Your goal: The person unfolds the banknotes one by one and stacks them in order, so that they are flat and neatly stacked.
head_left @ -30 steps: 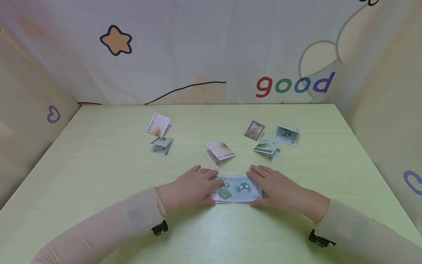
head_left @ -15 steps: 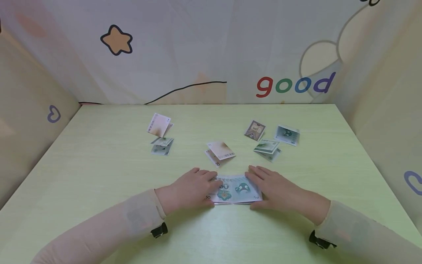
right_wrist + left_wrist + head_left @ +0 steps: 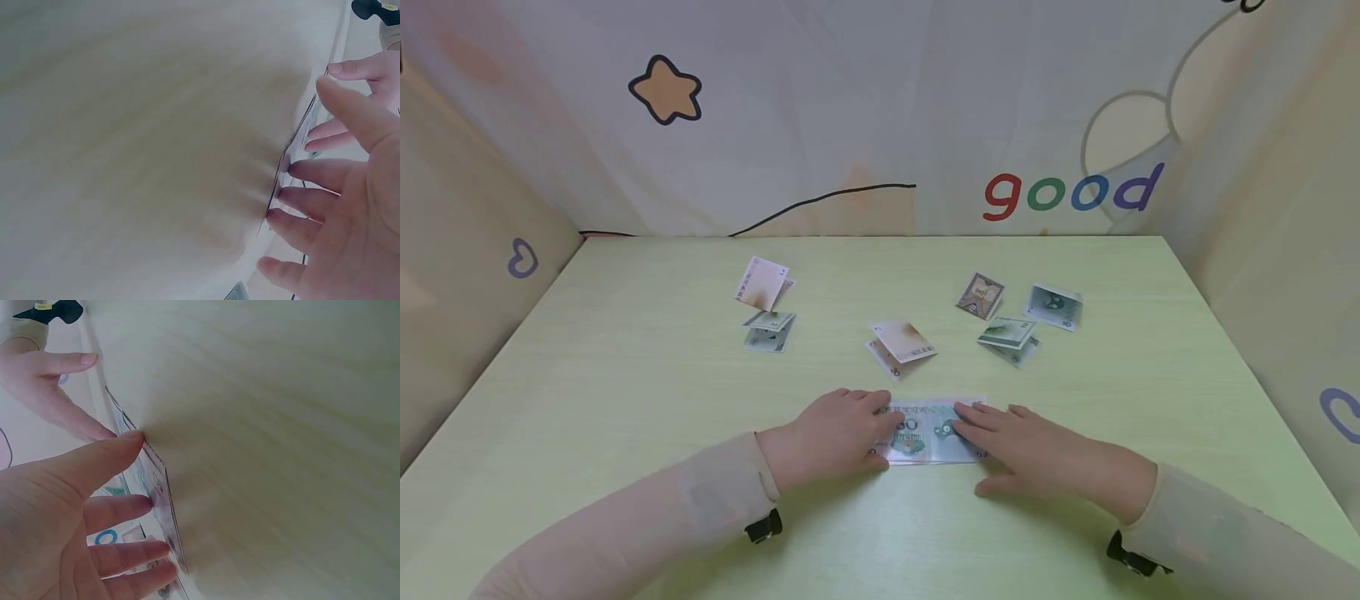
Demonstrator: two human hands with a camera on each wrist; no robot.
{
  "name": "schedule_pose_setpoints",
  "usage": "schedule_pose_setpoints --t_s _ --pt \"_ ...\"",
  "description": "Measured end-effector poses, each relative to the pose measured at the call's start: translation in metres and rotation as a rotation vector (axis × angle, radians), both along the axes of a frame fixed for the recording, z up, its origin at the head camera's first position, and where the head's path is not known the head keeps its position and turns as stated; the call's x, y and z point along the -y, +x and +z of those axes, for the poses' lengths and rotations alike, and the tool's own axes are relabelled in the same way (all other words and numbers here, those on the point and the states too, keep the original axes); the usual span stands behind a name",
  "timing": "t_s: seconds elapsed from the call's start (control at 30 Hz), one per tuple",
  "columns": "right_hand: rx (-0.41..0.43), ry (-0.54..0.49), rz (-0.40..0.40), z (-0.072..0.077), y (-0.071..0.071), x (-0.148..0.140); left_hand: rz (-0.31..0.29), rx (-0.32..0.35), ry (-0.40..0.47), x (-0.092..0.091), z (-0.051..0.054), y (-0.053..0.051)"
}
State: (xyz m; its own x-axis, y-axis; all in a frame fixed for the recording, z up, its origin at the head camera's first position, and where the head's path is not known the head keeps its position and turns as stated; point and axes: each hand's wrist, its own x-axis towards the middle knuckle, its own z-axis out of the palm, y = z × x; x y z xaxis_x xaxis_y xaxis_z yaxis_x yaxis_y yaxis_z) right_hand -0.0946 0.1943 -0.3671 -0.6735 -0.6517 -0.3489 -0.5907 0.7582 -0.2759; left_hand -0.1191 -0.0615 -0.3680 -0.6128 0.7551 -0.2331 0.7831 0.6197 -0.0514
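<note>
Tabletop [image 3: 880,533], well short of far edge | banknotes [image 3: 927,435] under fingers [image 3: 119,512] of our left hand [image 3: 831,437] and right hand [image 3: 1041,452], at opposite ends | fingers apart

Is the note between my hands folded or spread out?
Spread out: in the head view, the note shows its wide printed face between the left hand and right hand.
</note>
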Motion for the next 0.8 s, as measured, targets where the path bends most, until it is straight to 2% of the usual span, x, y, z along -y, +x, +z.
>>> schedule_pose_setpoints --t_s 0.17,0.27,0.37,0.47,0.63,0.8 --pt "0.017 0.003 0.018 0.001 0.0 -0.002 -0.032 -0.024 -0.013 -0.004 -0.004 0.001" --pt "0.008 -0.011 0.033 0.001 0.0 -0.002 -0.065 -0.011 -0.009 -0.009 -0.007 0.008" --pt "-0.009 -0.018 0.046 0.001 0.0 -0.003 -0.075 0.026 -0.013 -0.014 -0.007 0.016" --pt "-0.028 -0.027 0.044 0.0 0.0 -0.004 -0.066 0.051 -0.038 -0.017 -0.006 0.022" --pt "-0.038 -0.032 -0.01 0.001 -0.001 -0.006 -0.052 0.051 -0.078 -0.021 -0.003 0.026" --pt "-0.054 -0.014 -0.041 0.006 -0.001 -0.007 0.002 0.092 -0.087 -0.023 0.0 0.029"
